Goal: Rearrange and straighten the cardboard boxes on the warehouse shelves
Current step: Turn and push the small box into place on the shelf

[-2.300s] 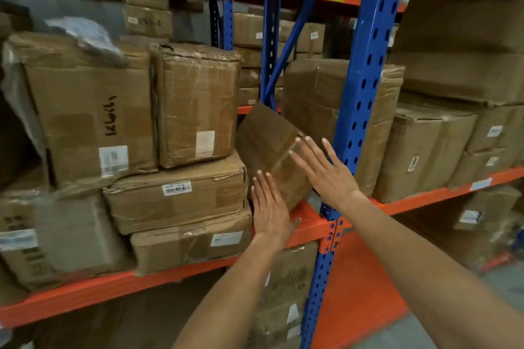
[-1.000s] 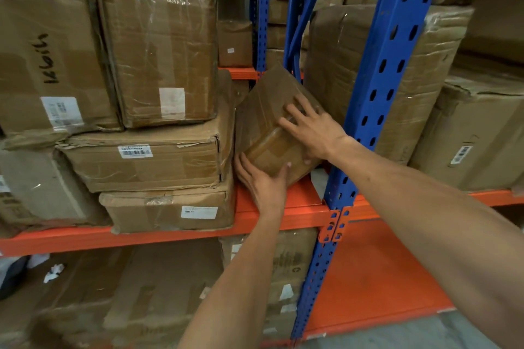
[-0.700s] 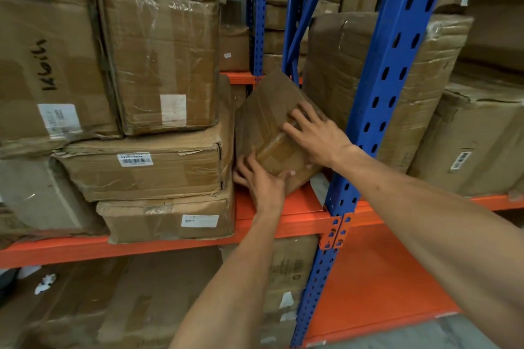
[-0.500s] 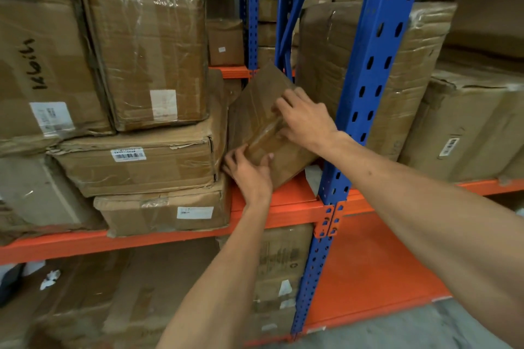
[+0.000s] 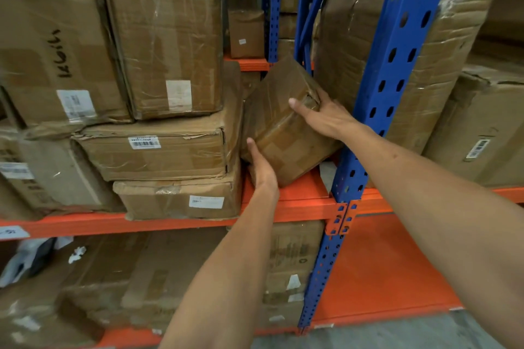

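A small taped cardboard box (image 5: 286, 125) stands tilted on one corner on the orange shelf (image 5: 300, 195), between a stack of boxes and the blue upright (image 5: 388, 88). My left hand (image 5: 262, 168) grips its lower left edge from below. My right hand (image 5: 323, 117) holds its upper right edge, thumb across the front face. To the left, a flat box (image 5: 153, 150) lies on a thinner flat box (image 5: 181, 198), with a taller wrapped box (image 5: 167, 39) on top.
A large box with black handwriting (image 5: 54, 54) sits far left. A big wrapped box (image 5: 351, 65) stands behind the blue upright, and a barcoded box (image 5: 482, 127) sits further right. Several boxes fill the lower shelf (image 5: 286, 261). Bare orange decking (image 5: 380, 269) lies at lower right.
Both hands went from hovering in front of the small tilted box to gripping it. My left hand slid to its lower left edge and my right hand shifted to its upper right edge.
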{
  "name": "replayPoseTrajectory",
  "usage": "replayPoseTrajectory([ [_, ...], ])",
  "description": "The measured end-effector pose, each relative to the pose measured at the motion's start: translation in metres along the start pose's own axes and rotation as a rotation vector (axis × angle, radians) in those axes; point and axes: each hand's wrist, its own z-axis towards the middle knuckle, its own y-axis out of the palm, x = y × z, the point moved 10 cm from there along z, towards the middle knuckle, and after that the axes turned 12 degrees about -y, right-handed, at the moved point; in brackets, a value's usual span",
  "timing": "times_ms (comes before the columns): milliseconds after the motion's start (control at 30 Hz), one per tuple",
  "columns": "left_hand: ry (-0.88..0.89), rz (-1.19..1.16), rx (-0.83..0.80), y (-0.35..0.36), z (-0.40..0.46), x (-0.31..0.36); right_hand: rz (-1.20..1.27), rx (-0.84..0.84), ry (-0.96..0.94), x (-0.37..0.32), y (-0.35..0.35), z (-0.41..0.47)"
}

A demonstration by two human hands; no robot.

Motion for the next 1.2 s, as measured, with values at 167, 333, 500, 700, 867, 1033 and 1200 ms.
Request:
replayPoseTrajectory([
  [167,-0.05,-0.15,0.01,0.006,0.013,0.002,-0.114,0.204,-0.046,-0.014,-0.006,-0.004],
  [333,0.021,-0.051,0.208,-0.014,-0.003,0.013,-0.412,0.498,-0.103,-0.051,-0.033,-0.02],
  [500,0.208,0.149,0.3,0.001,-0.031,0.066,-0.4,0.547,-0.124,-0.059,-0.059,-0.016],
  [700,0.342,0.454,0.434,0.007,-0.047,0.105,-0.291,0.495,-0.001,-0.048,-0.051,-0.02],
  [867,0.39,0.574,0.517,0.005,-0.065,0.089,-0.435,0.289,0.165,0.004,-0.031,-0.051],
  [1033,0.489,0.726,0.578,-0.007,-0.071,0.074,-0.758,0.392,-0.143,-0.033,-0.03,-0.072],
  [1200,0.479,0.72,0.507,-0.011,-0.07,0.075,-0.666,0.025,-0.379,-0.028,0.037,-0.057],
])
